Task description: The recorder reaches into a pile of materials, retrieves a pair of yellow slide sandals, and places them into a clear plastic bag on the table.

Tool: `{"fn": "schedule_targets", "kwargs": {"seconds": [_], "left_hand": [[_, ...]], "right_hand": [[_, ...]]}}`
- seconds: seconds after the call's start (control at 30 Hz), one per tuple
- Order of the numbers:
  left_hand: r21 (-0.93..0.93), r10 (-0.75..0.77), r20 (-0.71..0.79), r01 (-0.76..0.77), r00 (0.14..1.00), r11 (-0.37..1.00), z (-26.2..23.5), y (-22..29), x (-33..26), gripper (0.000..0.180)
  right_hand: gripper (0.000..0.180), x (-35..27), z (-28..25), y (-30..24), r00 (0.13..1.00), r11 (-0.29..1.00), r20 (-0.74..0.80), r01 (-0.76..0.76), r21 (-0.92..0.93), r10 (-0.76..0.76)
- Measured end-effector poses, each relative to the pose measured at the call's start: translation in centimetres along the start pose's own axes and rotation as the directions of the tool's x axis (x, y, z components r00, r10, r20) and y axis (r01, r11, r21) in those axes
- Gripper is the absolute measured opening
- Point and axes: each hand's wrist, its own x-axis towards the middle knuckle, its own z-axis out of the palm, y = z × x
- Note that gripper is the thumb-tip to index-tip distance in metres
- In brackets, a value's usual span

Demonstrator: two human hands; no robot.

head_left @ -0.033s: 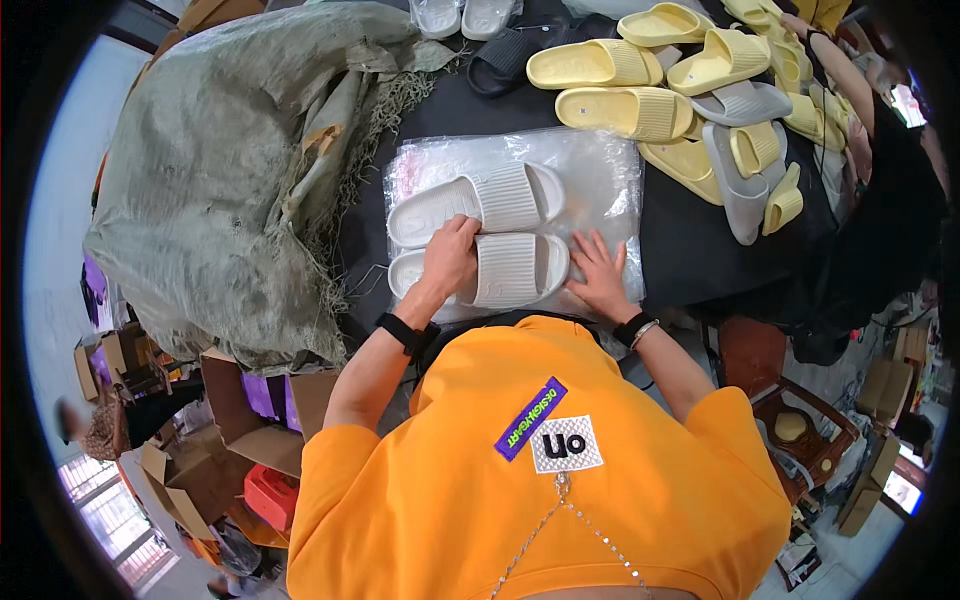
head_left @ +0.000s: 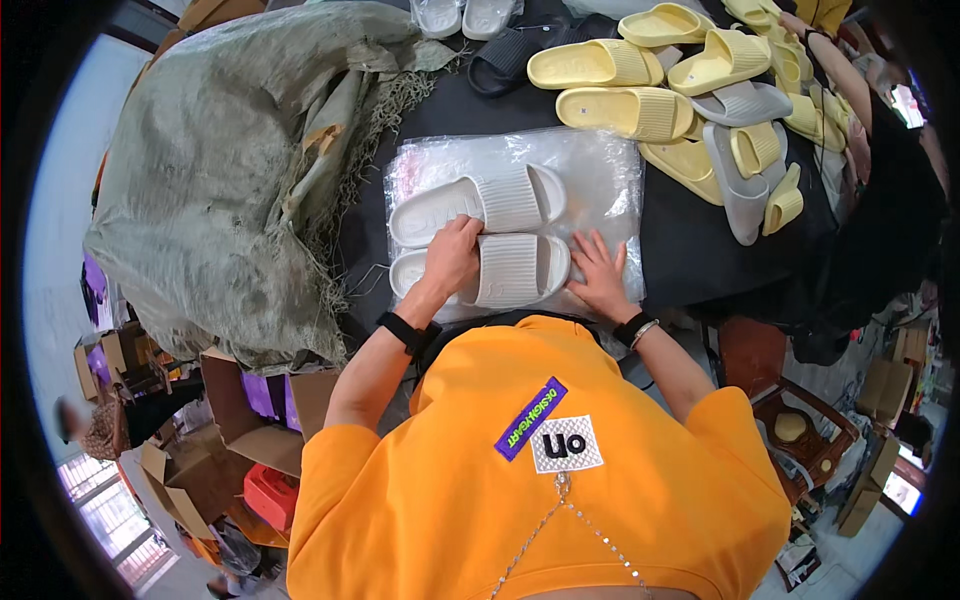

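Two white slide slippers lie side by side on a clear plastic bag [head_left: 610, 170] spread over a black table [head_left: 690, 240]. The far slipper [head_left: 480, 203] lies untouched. My left hand [head_left: 450, 255] curls over the near slipper [head_left: 515, 268], gripping it at the strap's left edge. To the right of that slipper's end, my right hand [head_left: 600, 270] rests flat on the plastic with its fingers spread. Both wrists wear dark bands.
Several yellow slippers [head_left: 610, 108] and grey slippers [head_left: 735, 180] are heaped at the back right. A grey-green woven sack [head_left: 230, 170] covers the left. Another person's arm [head_left: 850, 85] reaches in at the far right. Cardboard boxes [head_left: 250, 420] stand lower left, a wooden stool [head_left: 790, 420] lower right.
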Motion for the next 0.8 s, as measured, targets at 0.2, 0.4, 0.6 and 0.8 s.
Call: {"fn": "schedule_targets", "kwargs": {"seconds": [0.2, 0.4, 0.6, 0.8], "left_hand": [[0.111, 0.035, 0.056, -0.041, 0.998, 0.993, 1.6, -0.7, 0.2, 0.018], [0.1, 0.047, 0.033, -0.05, 0.998, 0.994, 1.3, -0.5, 0.2, 0.017], [0.05, 0.063, -0.004, -0.063, 0.998, 0.997, 0.5, 0.5, 0.6, 0.015], [0.102, 0.082, 0.025, -0.084, 0.996, 0.991, 2.1, -0.5, 0.5, 0.017]], "right_hand": [[0.054, 0.0, 0.2, -0.2, 0.999, 1.0, -0.037, -0.004, 0.014, 0.004], [0.054, -0.1, 0.3, 0.0, 0.999, 1.0, -0.045, 0.005, -0.015, -0.005], [0.053, -0.1, 0.7, 0.1, 0.998, 1.0, -0.06, 0.007, -0.027, -0.008], [0.05, 0.0, 0.6, 0.0, 0.999, 0.998, -0.033, 0.013, -0.062, -0.015]]}}
